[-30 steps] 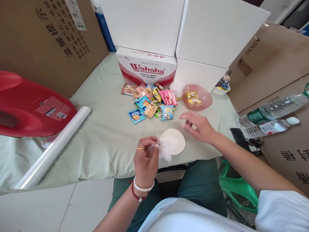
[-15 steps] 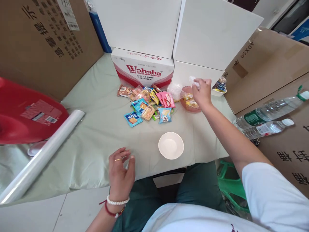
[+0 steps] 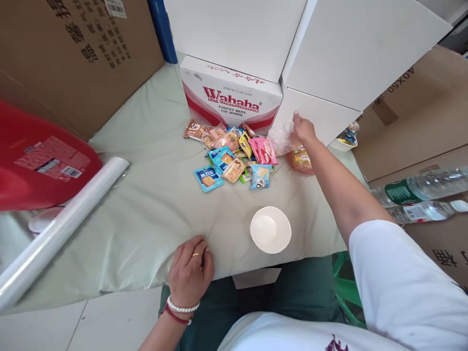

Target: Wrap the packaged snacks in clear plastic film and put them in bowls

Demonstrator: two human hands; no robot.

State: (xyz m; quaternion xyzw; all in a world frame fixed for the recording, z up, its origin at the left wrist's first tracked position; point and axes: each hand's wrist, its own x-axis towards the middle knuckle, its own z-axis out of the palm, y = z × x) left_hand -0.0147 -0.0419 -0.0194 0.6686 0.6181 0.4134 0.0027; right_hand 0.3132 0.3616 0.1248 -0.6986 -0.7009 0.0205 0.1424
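Tablecloth (image 3: pixel 153 200): cloth, creased, faint sheen. Bowl (image 3: pixel 270 230): smooth, low gloss; paper or plastic, cannot tell. Crumpled bag (image 3: pixel 280 137): thin, clear plastic, wrinkled. Snack packets (image 3: pixel 208 179): printed film, shiny. Film roll (image 3: pixel 66 229): glossy, smooth plastic. Red jug (image 3: pixel 22 161): hard plastic, mild gloss. Wahaha carton (image 3: pixel 230 100): printed cardboard, smooth. Brown carton (image 3: pixel 127 92): matt cardboard. Ring (image 3: pixel 196 254): polished, gold-toned metal. Bottles (image 3: pixel 431 187): clear plastic, glossy.

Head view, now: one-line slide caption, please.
Left hand rests on pale green cloth near a round white bowl; right hand beside a crumpled clear plastic bag.
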